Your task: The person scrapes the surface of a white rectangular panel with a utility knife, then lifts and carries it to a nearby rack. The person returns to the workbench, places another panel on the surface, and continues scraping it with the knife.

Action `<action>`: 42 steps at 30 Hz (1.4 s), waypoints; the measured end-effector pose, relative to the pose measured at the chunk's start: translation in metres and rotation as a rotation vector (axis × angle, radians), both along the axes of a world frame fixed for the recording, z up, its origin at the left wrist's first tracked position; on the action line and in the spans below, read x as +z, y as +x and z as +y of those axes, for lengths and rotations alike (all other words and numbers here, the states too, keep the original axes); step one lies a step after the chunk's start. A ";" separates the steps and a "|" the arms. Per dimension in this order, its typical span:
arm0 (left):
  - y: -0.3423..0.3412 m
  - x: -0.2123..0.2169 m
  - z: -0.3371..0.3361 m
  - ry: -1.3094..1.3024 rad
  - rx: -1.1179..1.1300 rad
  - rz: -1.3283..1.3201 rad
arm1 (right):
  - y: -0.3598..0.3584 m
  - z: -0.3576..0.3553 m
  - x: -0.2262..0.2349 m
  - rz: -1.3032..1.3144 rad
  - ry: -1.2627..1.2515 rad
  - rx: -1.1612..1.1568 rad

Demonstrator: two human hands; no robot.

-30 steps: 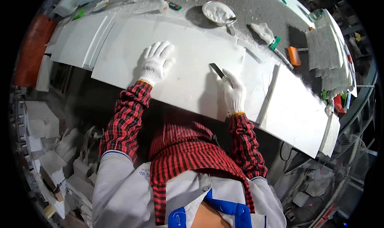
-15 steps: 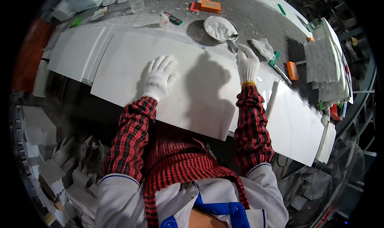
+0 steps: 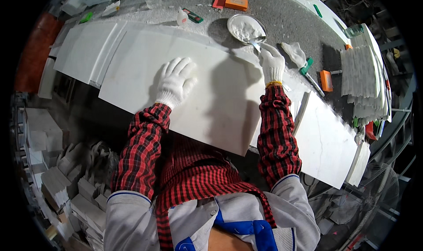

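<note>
A large white slab (image 3: 145, 74) lies in front of me, its near edge jutting over the bench. My left hand (image 3: 175, 80), in a white knit glove, rests flat on it with the fingers spread. Beyond the slab's far right corner stands a round metal bowl (image 3: 231, 29) of white paste or powder (image 3: 247, 28). My right hand (image 3: 272, 65), gloved alike, pinches a small metal putty knife (image 3: 257, 47) beside the bowl. The blade reaches the bowl's near right rim; its handle is mostly hidden by the fingers.
Another white slab (image 3: 83, 50) lies at the left, more (image 3: 326, 141) at the right. Right of the bowl are a crumpled white cloth (image 3: 294, 53), a green-headed tool (image 3: 307, 68) and an orange box (image 3: 326, 80). A small white bottle (image 3: 182, 17) stands beyond the slab. Stacked sheets (image 3: 359, 74) stand far right.
The putty knife has turned, and its blade now catches the light at the bowl's rim. My right hand has shifted slightly up toward the bowl. The left hand still lies on the slab.
</note>
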State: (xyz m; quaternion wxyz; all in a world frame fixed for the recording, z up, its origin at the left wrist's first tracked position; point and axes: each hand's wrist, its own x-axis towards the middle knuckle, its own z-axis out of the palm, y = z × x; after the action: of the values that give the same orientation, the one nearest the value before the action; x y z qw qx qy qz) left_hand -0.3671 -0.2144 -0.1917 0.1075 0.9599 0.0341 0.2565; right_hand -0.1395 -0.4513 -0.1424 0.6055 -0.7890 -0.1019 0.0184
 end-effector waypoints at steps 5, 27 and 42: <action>0.003 -0.008 0.003 0.003 -0.022 0.037 | -0.026 -0.026 -0.011 0.069 0.200 0.025; 0.002 -0.036 0.007 0.132 0.063 -0.114 | -0.257 -0.085 -0.032 -0.262 -0.383 0.336; -0.096 -0.002 -0.071 -0.085 -0.355 0.205 | -0.202 -0.062 -0.078 -0.513 -0.374 -0.135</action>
State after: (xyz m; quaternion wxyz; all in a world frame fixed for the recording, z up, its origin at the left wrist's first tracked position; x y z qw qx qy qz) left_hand -0.4635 -0.2854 -0.1941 0.1874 0.9665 -0.1142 0.1329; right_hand -0.3412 -0.5138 -0.2201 0.4046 -0.8704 -0.1937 -0.2030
